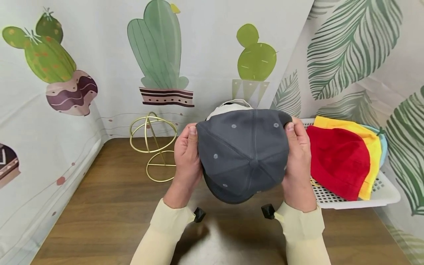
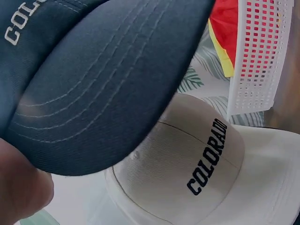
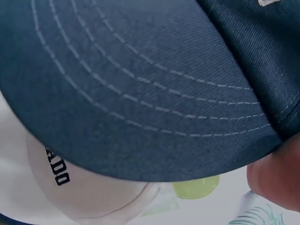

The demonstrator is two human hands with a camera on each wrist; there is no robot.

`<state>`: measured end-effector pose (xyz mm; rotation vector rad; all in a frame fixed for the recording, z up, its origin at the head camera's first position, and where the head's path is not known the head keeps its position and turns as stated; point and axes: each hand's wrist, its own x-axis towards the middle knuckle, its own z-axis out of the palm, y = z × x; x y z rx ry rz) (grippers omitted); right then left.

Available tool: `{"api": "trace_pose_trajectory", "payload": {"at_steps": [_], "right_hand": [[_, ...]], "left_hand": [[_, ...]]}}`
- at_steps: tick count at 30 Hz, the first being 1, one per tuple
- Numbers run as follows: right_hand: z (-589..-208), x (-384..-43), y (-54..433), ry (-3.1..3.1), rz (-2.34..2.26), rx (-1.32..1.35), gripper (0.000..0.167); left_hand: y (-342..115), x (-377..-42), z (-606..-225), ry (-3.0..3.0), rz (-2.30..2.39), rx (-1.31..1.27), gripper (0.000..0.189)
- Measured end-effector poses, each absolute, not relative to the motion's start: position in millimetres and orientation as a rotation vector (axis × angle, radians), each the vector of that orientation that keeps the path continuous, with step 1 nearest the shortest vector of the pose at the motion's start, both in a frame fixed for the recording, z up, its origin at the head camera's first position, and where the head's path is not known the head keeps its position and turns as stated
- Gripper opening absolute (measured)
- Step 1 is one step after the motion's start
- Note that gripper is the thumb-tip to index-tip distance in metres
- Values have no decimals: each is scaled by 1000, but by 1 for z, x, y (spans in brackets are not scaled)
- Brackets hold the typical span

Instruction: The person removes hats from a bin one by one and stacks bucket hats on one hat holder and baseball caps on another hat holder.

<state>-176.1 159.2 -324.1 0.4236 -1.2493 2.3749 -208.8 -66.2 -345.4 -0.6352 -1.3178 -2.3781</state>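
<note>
A dark blue-grey baseball cap (image 1: 243, 154) is held up in front of me, crown toward the head camera and brim low. My left hand (image 1: 186, 165) grips its left edge, thumb on the near side. On the opposite edge my right hand (image 1: 298, 165) grips it the same way. Both wrist views show the stitched brim close up; pale letters show in the left one. Behind hangs or stands a cream cap (image 2: 183, 154) with dark "COLORADO" lettering. Only its top peeks out in the head view, and whatever supports it is hidden.
A gold wire stand (image 1: 153, 150) of round hoops stands left on the wooden table (image 1: 109, 206). At right, a white perforated basket (image 1: 387, 191) holds a red hat (image 1: 341, 158), a yellow one (image 1: 372, 151) and a light blue one. Printed cloth (image 1: 212, 48) hangs behind.
</note>
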Motion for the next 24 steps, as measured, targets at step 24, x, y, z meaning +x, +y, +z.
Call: {"api": "trace_pose_trajectory", "payload": {"at_steps": [24], "right_hand": [[-342,-207,158,-1147,2539,516,40]], "left_hand": [[-59,-249,-366,-1288,-2371,-381,24]]}}
